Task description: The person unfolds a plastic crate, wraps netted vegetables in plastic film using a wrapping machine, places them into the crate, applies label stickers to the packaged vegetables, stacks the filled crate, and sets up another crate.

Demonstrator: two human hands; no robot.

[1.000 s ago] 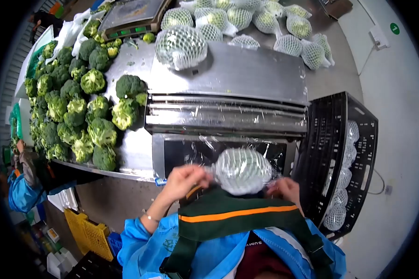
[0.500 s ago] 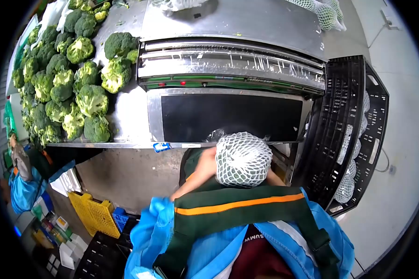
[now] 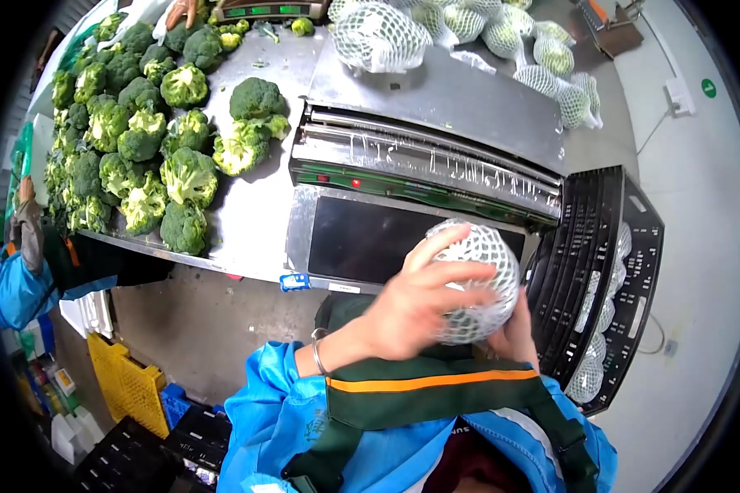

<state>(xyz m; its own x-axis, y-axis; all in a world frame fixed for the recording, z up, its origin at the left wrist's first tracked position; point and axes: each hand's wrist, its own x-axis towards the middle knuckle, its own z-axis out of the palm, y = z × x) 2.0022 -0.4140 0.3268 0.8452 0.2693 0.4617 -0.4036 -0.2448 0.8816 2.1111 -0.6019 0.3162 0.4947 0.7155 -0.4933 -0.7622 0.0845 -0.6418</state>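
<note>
Between my hands is a round broccoli head in white foam netting (image 3: 501, 259), looking shiny as if under film; the netting hides most of it. My left hand (image 3: 415, 300) lies across its left side and top, fingers curved over it and a little blurred. My right hand (image 3: 515, 329) holds it from the lower right, its fingers partly hidden behind it. The bundle is above the front edge of a wrapping machine's black plate (image 3: 362, 238). Behind that plate runs the machine's metal roller bar (image 3: 427, 156).
Loose broccoli heads (image 3: 140, 131) cover the left of the metal table (image 3: 255, 218). Several netted heads (image 3: 501, 33) lie at the back. A black crate (image 3: 633, 304) with netted heads stands right. A co-worker's blue sleeve (image 3: 25, 287) shows at left, another hand (image 3: 181, 12) at top.
The netted broccoli has moved up and right, and its smooth netted face has turned. My left hand has come over its front. The view has shifted, showing more of the table's back.
</note>
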